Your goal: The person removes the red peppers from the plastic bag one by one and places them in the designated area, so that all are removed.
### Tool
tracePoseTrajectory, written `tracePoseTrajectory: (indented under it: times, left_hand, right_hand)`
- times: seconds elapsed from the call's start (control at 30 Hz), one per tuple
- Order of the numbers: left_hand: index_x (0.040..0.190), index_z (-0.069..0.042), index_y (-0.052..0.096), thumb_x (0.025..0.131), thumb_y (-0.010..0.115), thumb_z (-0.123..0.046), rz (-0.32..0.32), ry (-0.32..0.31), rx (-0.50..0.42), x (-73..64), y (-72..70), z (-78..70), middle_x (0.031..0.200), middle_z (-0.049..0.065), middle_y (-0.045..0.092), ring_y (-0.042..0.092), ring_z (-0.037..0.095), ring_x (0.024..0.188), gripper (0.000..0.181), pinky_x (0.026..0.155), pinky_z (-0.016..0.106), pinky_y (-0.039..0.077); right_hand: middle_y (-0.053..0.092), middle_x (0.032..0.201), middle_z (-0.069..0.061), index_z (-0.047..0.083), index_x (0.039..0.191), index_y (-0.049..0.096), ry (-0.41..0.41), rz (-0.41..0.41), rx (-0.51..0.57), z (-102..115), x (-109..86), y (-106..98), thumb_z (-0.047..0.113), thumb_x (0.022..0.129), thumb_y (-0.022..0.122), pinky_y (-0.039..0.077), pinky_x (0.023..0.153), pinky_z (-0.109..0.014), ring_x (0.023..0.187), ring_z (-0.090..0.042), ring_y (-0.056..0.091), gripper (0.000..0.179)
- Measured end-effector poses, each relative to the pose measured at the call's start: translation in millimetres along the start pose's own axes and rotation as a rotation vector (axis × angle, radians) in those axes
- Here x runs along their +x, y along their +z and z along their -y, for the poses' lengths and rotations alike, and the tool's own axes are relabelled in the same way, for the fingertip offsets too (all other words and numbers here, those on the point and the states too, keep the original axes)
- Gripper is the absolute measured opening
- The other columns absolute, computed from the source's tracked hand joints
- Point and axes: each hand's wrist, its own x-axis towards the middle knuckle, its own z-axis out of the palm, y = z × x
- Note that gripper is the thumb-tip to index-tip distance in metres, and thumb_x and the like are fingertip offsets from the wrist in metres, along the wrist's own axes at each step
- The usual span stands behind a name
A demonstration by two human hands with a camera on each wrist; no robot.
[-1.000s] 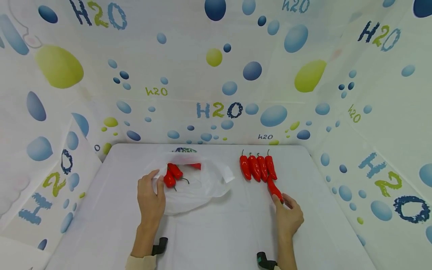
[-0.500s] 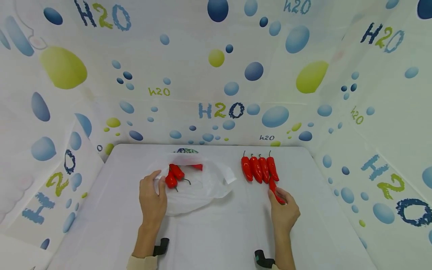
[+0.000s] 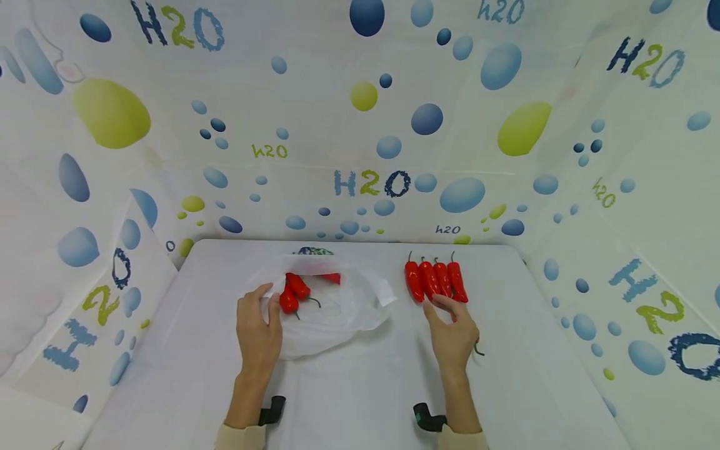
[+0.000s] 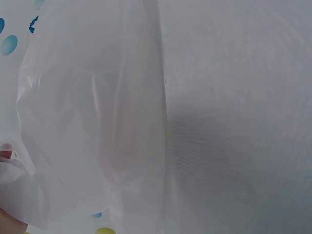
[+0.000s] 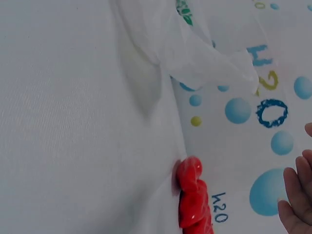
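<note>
My left hand (image 3: 259, 331) holds the left edge of a thin white plastic bag (image 3: 337, 334), thumb and fingers curved about it. A red pepper (image 3: 289, 304) and another red pepper (image 3: 299, 287) show in its mouth, with a bit of red farther back. My right hand (image 3: 452, 340) hangs spread near the lower ends of a row of several red chili peppers (image 3: 429, 278). Another chili pepper lies mostly hidden behind this hand, its green stem (image 3: 479, 352) showing on the right. In the right wrist view the fingers (image 5: 295, 195) look loosely extended.
A white table (image 3: 360, 400) lies under everything, its far edge meeting a wall sheet (image 3: 315, 112) printed with bubbles and "H2O". More printed sheet rises on both sides. A dark wrist camera mount (image 3: 427, 417) sits by the right wrist, another (image 3: 272, 410) by the left.
My right hand has let go of the lower chili pepper and moved left and up to the row's lower ends. The left hand stays at the bag. The head view has shifted slightly.
</note>
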Motion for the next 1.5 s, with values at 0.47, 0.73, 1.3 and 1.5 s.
tracePoseTrajectory:
  times: [0.47,0.73,1.3,1.5]
  left_hand:
    - [0.134,-0.002,0.063,0.103,0.063,-0.01,-0.018,0.017,-0.014,4.6,2.8,-3.3,0.116,0.018,0.066,0.057,0.033,0.105,0.032,0.087,0.031,0.042]
    - [0.134,-0.002,0.063,0.103,0.063,-0.009,-0.015,0.013,-0.006,2.8,2.6,-3.9,0.113,0.019,0.066,0.056,0.033,0.104,0.032,0.087,0.029,0.042]
    - [0.134,-0.003,0.062,0.104,0.064,-0.011,-0.022,-0.004,0.03,-0.4,-0.4,-4.6,0.116,0.019,0.065,0.057,0.033,0.107,0.032,0.09,0.03,0.042]
    - [0.134,-0.003,0.063,0.102,0.066,-0.007,-0.03,0.006,0.003,-2.3,1.0,-2.0,0.116,0.017,0.066,0.058,0.032,0.106,0.033,0.092,0.024,0.041]
  right_hand:
    - [0.077,0.112,0.004,0.016,0.114,0.08,-0.142,0.229,0.068,29.4,-5.8,41.7,0.028,0.088,0.086,0.059,0.092,-0.044,0.105,-0.017,0.072,0.029]
    - [0.076,0.108,0.005,0.015,0.112,0.08,-0.204,0.337,0.085,46.5,-10.6,62.1,0.025,0.088,0.086,0.06,0.09,-0.038,0.1,-0.02,0.071,0.027]
    - [0.073,0.11,-0.007,0.01,0.113,0.078,-0.366,0.678,-0.112,65.2,-13.2,123.2,0.025,0.09,0.084,0.06,0.085,-0.033,0.098,-0.027,0.073,0.028]
    - [0.073,0.11,-0.005,0.009,0.113,0.078,-0.38,0.751,-0.132,69.0,-13.5,138.4,0.027,0.091,0.083,0.058,0.082,-0.029,0.097,-0.024,0.073,0.029]
